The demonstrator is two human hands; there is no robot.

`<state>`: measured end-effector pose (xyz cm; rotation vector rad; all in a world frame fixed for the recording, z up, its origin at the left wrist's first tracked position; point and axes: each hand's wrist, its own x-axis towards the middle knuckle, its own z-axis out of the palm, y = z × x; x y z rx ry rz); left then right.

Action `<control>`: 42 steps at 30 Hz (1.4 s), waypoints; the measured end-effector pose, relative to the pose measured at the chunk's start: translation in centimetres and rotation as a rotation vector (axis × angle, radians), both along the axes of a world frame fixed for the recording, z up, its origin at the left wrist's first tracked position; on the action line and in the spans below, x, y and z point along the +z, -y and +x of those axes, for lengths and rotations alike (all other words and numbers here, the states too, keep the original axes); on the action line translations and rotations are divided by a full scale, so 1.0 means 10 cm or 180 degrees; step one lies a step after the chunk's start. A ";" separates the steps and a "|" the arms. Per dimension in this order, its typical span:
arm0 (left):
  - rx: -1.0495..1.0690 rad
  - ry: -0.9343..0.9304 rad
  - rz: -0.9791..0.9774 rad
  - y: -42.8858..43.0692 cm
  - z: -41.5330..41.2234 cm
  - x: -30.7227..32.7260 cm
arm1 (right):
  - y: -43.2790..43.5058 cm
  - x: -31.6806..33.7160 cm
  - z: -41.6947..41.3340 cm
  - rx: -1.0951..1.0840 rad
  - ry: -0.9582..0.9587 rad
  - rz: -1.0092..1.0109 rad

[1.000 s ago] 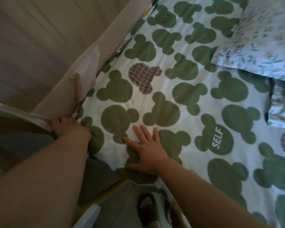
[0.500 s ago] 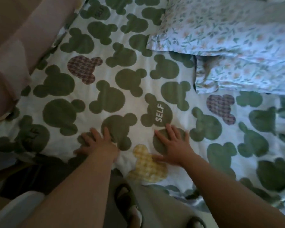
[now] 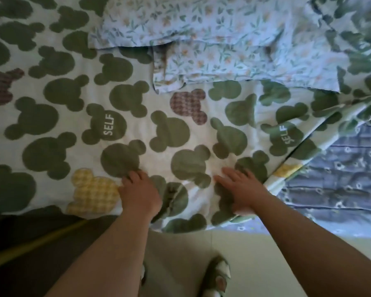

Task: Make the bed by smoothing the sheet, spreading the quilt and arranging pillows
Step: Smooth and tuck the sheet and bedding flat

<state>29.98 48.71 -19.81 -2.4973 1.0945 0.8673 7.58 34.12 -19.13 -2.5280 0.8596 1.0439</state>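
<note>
A white sheet [image 3: 69, 116] printed with green mouse-head shapes covers the bed across most of the view. My left hand [image 3: 138, 192] rests palm down on it near the front edge, beside a yellow checked patch [image 3: 92, 189]. My right hand [image 3: 241, 189] lies flat with straight fingers on the sheet, close to its turned-back corner. Wrinkles run between the two hands. Two floral pillows [image 3: 212, 39] lie stacked at the back. At the right the sheet is folded back, baring a blue quilted mattress pad [image 3: 338, 172].
The bed's front edge runs just below my hands. Below it are a pale floor [image 3: 266, 249] and my sandalled feet [image 3: 217, 277]. A dark area with a yellow strip [image 3: 36, 243] lies at the lower left.
My view and both hands have shifted to the right along the bed's front edge. The left hand left the bedside gap and came onto the sheet. The bare mattress pad has come into sight.
</note>
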 end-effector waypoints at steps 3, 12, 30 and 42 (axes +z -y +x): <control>-0.0472 0.0131 -0.0172 0.22 -0.69 0.00 | 0.27 0.02 -0.75 0.0131 -0.0215 -0.0303; -0.1718 -0.0308 -0.0886 0.84 -2.28 -0.07 | 0.82 -0.17 -1.58 -0.0231 0.0799 -0.1163; -0.1756 -0.0184 -0.0930 1.20 -2.09 -0.07 | 1.00 0.10 -1.40 0.0032 0.0287 -0.0973; -0.1684 0.0094 -0.0855 0.96 -2.41 -0.07 | 0.75 -0.24 -2.14 0.0610 0.0742 -0.1038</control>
